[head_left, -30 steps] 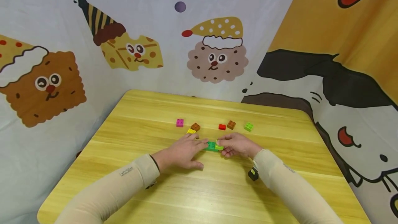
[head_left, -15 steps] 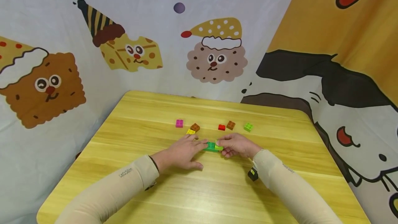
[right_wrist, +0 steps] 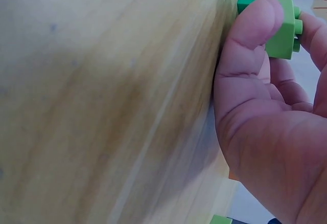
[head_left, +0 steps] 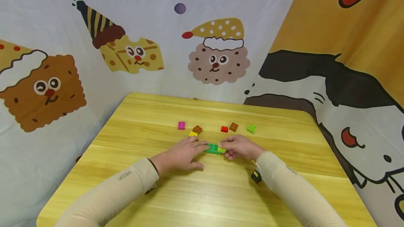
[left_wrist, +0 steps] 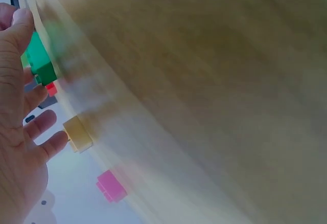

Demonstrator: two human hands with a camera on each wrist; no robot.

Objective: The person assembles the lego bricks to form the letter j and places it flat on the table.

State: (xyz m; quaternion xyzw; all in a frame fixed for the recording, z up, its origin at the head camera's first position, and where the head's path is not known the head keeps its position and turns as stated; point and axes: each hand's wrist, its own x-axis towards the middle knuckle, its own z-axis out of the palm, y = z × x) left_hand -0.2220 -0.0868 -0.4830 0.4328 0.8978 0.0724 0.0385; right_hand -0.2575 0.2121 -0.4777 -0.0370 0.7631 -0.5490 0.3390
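Note:
A long green toy building brick (head_left: 212,149) lies on the table between both hands. On its right end sits a lime green brick (head_left: 222,150), which my right hand (head_left: 242,147) pinches between thumb and fingers. The right wrist view shows the thumb pressed against the side of this lime brick (right_wrist: 282,40), its studs bare. My left hand (head_left: 182,154) lies palm down with extended fingers, the fingertips at the green brick's left end. Contact there is hard to confirm. In the left wrist view the green brick (left_wrist: 42,60) appears beside the spread fingers.
Behind the hands lie loose bricks: pink (head_left: 181,125), brown (head_left: 197,129), yellow (head_left: 193,134), red (head_left: 224,129), another brown (head_left: 234,126) and lime (head_left: 251,128). A printed cloth (head_left: 151,80) hangs beyond the far edge of the wooden table (head_left: 195,199).
My left hand has slid slightly to the left, baring a little more of the green brick. The right hand keeps its pinch on the lime brick. The loose bricks stay put.

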